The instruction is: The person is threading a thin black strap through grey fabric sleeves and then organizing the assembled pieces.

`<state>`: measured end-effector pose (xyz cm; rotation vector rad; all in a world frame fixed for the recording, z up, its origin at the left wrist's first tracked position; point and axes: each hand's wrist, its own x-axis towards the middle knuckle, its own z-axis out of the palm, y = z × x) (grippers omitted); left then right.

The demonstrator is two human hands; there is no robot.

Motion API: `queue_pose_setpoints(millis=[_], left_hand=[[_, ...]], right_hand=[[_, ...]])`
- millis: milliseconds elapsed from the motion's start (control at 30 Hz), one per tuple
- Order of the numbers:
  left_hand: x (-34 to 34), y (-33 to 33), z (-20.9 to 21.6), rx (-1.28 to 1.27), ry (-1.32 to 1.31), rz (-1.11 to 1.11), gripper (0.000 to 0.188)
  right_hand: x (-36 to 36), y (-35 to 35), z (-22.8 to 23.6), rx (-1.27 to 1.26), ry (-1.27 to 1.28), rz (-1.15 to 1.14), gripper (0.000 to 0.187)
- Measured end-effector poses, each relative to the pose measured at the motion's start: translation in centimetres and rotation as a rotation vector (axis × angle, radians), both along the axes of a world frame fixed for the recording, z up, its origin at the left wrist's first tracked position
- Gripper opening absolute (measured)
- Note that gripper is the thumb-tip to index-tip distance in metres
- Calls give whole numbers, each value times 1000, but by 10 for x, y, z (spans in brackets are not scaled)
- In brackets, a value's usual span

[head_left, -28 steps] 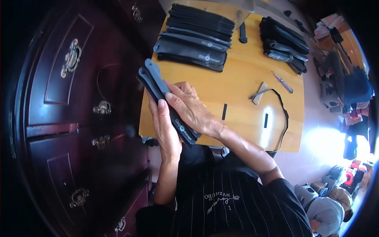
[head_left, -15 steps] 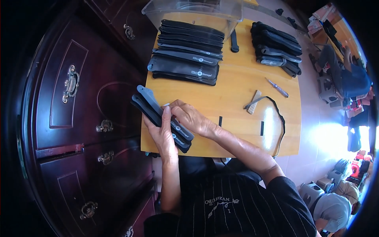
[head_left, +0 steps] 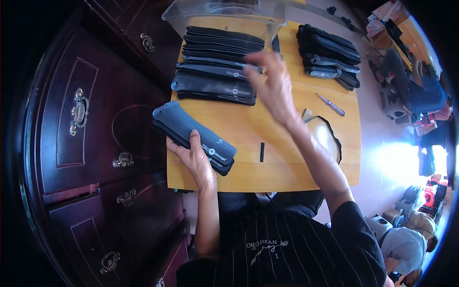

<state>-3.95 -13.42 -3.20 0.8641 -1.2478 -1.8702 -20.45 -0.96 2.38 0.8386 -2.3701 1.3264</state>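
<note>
My left hand is closed around a small bundle of black straps, flat and rounded at the ends with pale print, its thumb lying on top. The bundle is held tilted above the table's near left part. My right hand is raised over the table, slightly blurred, fingers curved and apart with nothing seen between them. It covers the right end of a row of black straps piled in several flat bundles. Another black strap lies behind that hand, mostly hidden.
A clear plastic bin stands at the table's far edge. A heap of black straps lies far right, near a screwdriver and a thin black cord. A short black strip lies mid-table. Dark wooden drawers border the left; people sit at right.
My right hand has left the bundle in my left hand and moved up and right. The straps in my left hand now lie closer together, the top one turned flatter toward view.
</note>
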Motion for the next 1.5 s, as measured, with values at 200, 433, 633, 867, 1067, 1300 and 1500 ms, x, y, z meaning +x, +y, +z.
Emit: queue_pose_setpoints(millis=[200,433,633,867,1067,1300,1500], left_hand=[[-11,2,1,-4,26,33,61],[-18,-2,2,-25,34,21,65],[-27,2,8,-12,37,34,66],[-30,5,9,-4,18,37,66],[-30,6,9,9,41,38,66],[-25,3,15,54,47,77,65],[-8,-8,14,15,3,25,65]], right_hand=[[-70,14,-42,-221,-439,-187,56],[-75,2,-61,-404,-649,-83,68],[-76,-10,-64,-585,-666,31,67],[-83,-2,-65,-279,-518,16,50],[-87,2,-44,114,-163,-14,38],[-95,-17,-11,437,-491,189,76],[-92,-27,2,750,-283,347,95]])
